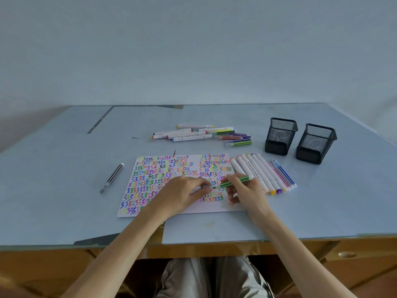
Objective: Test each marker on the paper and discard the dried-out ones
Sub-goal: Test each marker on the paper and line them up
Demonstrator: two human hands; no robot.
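Under left hand [182, 193], green marker [235, 182] cap hidden; right hand [245, 193] holds barrel.

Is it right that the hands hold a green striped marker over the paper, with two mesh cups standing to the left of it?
Not quite. The head view shows the two mesh cups standing to the right of the paper, not the left. The rest holds: the hands, left hand and right hand, hold the green striped marker over it.

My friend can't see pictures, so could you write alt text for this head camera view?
A person's right hand holds a green marker over scribbled paper while the left hand grips its cap end. More markers and two mesh cups sit on the table.
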